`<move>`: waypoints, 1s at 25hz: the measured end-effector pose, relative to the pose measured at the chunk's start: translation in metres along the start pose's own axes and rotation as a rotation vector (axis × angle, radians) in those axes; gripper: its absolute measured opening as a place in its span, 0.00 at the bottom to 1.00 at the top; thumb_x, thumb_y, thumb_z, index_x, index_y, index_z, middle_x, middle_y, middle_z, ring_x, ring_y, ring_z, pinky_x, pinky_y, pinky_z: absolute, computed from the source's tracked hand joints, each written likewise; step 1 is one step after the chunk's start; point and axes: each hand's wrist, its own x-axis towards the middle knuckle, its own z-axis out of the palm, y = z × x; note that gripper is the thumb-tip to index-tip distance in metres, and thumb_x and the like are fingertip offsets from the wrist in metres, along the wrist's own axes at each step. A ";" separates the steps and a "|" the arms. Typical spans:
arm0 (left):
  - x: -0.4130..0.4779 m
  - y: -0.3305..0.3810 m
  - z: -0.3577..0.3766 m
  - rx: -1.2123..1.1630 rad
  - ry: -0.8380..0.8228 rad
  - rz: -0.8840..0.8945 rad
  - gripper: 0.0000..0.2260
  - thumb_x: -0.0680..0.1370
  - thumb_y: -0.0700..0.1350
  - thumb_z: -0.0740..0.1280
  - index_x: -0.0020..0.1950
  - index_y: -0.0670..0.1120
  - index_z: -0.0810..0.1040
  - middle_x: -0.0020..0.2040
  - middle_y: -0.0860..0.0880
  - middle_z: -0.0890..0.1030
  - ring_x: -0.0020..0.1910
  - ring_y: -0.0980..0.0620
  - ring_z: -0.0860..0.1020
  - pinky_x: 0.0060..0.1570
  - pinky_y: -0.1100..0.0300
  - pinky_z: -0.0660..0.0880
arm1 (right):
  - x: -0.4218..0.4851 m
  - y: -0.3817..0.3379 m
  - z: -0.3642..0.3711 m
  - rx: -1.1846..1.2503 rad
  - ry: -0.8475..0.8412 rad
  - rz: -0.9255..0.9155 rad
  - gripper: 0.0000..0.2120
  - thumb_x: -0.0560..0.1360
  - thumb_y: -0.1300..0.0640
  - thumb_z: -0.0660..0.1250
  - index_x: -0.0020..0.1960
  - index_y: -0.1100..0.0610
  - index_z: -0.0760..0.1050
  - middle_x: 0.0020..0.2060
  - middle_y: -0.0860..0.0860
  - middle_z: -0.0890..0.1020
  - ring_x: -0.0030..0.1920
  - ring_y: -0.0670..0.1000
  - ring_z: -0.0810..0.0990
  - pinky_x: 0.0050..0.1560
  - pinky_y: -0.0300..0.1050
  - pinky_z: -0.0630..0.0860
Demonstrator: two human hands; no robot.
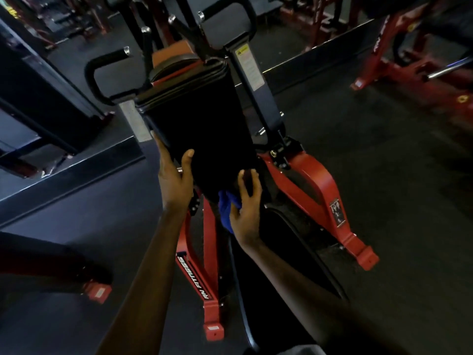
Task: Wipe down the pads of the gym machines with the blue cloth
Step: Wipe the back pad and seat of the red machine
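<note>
A tall black back pad [202, 124] of a red-framed gym machine [314, 180] fills the middle of the view. My left hand [175, 175] grips the pad's lower left edge, thumb on the front face. My right hand [245, 206] holds the blue cloth [226, 208] bunched against the pad's bottom end, fingers pressed on the pad. Below it lies the machine's black seat pad [286, 252], partly hidden by my right forearm.
Black handles [107, 70] and a column with a warning label [249, 65] stand behind the pad. Red feet [213, 329] rest on the dark rubber floor. Another red machine [409, 60] stands at the right, a dark frame [38, 98] at the left.
</note>
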 end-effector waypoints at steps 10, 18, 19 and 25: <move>0.010 -0.015 -0.027 -0.058 -0.230 0.080 0.40 0.82 0.53 0.66 0.83 0.49 0.41 0.78 0.48 0.67 0.70 0.60 0.68 0.65 0.69 0.67 | -0.007 -0.001 0.021 -0.071 0.285 0.018 0.24 0.76 0.59 0.63 0.72 0.57 0.73 0.67 0.56 0.71 0.69 0.51 0.72 0.71 0.51 0.70; 0.017 -0.034 -0.035 -0.020 -0.374 0.102 0.41 0.81 0.53 0.67 0.83 0.48 0.40 0.76 0.45 0.69 0.72 0.43 0.71 0.70 0.53 0.68 | -0.006 0.004 0.017 -0.082 0.398 0.099 0.20 0.76 0.66 0.69 0.67 0.58 0.78 0.63 0.55 0.78 0.63 0.48 0.77 0.67 0.48 0.74; 0.018 -0.036 -0.034 -0.025 -0.385 0.102 0.41 0.81 0.54 0.66 0.83 0.49 0.40 0.77 0.45 0.69 0.72 0.42 0.71 0.70 0.51 0.69 | 0.004 0.007 0.010 -0.043 0.462 0.172 0.19 0.76 0.65 0.68 0.67 0.58 0.78 0.62 0.55 0.80 0.63 0.48 0.77 0.68 0.48 0.73; 0.020 -0.042 -0.030 -0.077 -0.413 0.096 0.42 0.82 0.53 0.66 0.82 0.50 0.38 0.80 0.45 0.63 0.76 0.46 0.66 0.74 0.51 0.65 | 0.011 0.007 -0.007 -0.017 0.374 0.263 0.18 0.77 0.61 0.68 0.66 0.57 0.78 0.62 0.53 0.82 0.64 0.46 0.77 0.67 0.44 0.72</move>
